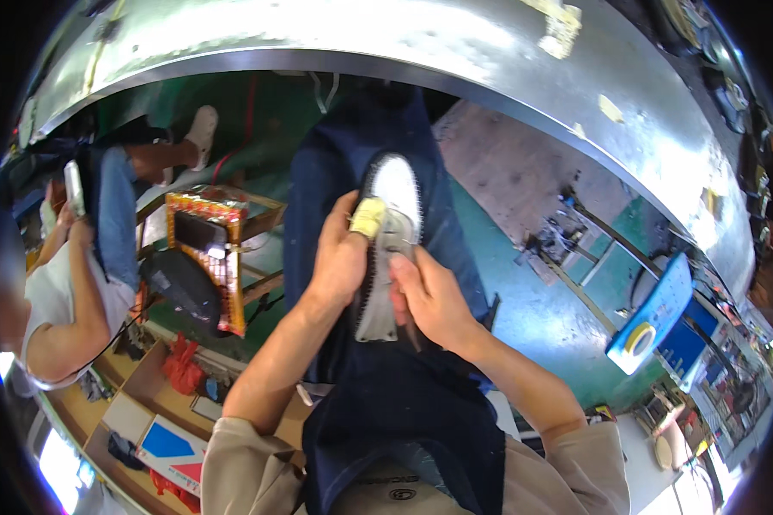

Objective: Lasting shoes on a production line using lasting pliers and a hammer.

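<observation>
A shoe (pixel 394 184) with a white toe, grey upper and dark stitched edge lies lengthwise over my lap, toe pointing away from me. My left hand (pixel 339 264) is closed around its left side, and a yellow wrap (pixel 368 217) covers the thumb, which presses on the upper. My right hand (pixel 434 296) is closed at the shoe's right side near the opening, thumb on the grey part. Its other fingers are partly hidden, and I cannot make out any small thing between them. A dark blue apron (pixel 404 386) covers my front and lap.
A metal-topped bench (pixel 361 39) curves across the far side. At the left, a seated person (pixel 77 300) holds a phone, near a stool (pixel 206 249) with a dark phone on it. Compartmented boxes (pixel 146 378) stand at lower left. A blue board (pixel 653 318) with a tape roll is at right.
</observation>
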`<action>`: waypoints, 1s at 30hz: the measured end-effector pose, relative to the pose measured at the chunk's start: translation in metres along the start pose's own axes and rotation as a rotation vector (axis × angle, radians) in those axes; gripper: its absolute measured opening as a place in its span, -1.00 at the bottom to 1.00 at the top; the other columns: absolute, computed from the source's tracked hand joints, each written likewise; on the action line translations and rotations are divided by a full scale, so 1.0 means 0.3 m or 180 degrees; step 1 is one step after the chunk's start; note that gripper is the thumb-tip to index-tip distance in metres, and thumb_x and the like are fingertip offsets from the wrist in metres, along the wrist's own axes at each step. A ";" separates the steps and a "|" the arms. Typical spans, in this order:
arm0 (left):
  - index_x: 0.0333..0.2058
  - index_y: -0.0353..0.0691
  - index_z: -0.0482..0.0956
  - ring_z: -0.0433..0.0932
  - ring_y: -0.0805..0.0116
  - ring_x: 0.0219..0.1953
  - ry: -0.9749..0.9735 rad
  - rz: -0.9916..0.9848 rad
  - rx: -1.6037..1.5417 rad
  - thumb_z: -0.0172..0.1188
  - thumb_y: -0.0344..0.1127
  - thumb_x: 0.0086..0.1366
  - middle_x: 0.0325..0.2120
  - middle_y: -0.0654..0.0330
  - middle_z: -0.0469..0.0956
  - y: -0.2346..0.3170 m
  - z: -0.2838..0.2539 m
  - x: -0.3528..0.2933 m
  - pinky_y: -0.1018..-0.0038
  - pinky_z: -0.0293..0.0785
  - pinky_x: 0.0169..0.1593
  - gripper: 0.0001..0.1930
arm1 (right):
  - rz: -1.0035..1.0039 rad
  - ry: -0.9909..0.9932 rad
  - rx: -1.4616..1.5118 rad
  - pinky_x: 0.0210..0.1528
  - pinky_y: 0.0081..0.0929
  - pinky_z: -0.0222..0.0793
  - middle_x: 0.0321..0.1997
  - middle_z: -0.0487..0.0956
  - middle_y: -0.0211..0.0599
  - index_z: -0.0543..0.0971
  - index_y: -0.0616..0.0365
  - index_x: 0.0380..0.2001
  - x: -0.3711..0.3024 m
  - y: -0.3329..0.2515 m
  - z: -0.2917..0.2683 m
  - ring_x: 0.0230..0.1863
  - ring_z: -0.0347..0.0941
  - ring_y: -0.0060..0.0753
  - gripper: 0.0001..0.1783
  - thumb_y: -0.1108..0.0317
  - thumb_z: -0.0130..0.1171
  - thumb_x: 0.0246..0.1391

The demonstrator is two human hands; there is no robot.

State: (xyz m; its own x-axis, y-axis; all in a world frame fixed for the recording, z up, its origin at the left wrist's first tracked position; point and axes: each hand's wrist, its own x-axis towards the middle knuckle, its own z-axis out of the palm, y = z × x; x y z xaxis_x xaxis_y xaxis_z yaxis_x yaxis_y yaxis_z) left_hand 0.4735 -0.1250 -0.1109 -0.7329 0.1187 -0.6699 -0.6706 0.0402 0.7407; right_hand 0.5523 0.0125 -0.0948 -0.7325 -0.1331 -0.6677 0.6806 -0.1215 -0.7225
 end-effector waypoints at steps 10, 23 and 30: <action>0.33 -0.44 0.21 0.51 0.15 0.19 -0.0270 0.1055 0.1336 0.18 -0.20 0.45 0.12 -0.12 0.52 -0.102 -0.065 0.028 0.32 0.41 0.26 -0.37 | -0.0953 0.0186 -0.1742 -0.49 -0.23 0.46 -0.49 0.64 -0.17 0.40 0.19 -0.17 -0.057 -0.186 -0.165 -0.51 0.63 -0.11 -0.69 0.12 0.04 0.47; 0.48 -0.28 -0.12 0.49 -0.15 0.27 -0.0651 0.0323 0.2381 0.47 0.00 0.23 0.21 -0.28 0.47 0.017 -0.074 -0.014 0.20 0.41 0.31 0.10 | -0.1815 -0.0048 -0.4156 -0.50 -0.12 0.46 -0.52 0.63 -0.06 0.42 0.14 -0.29 0.116 -0.173 -0.155 -0.50 0.62 0.03 -0.72 0.16 0.10 0.40; 0.44 -0.22 -0.02 0.58 -0.07 0.16 -0.0339 0.0639 0.0659 0.05 0.15 0.50 0.15 -0.15 0.54 -0.150 -0.098 0.033 0.22 0.52 0.19 -0.21 | -0.1159 0.0674 -0.2519 -0.46 -0.21 0.49 -0.53 0.62 -0.11 0.45 0.24 -0.25 0.051 -0.036 -0.204 -0.52 0.63 -0.14 -0.70 0.18 0.03 0.46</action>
State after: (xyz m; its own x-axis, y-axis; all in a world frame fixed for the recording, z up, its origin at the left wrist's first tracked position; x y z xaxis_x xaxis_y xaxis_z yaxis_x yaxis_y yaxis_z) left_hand 0.4931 -0.1548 -0.1522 -0.8248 0.2475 -0.5083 -0.4680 0.2056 0.8595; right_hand 0.5330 0.0719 -0.1082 -0.9417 -0.0251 -0.3356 0.2534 0.6035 -0.7561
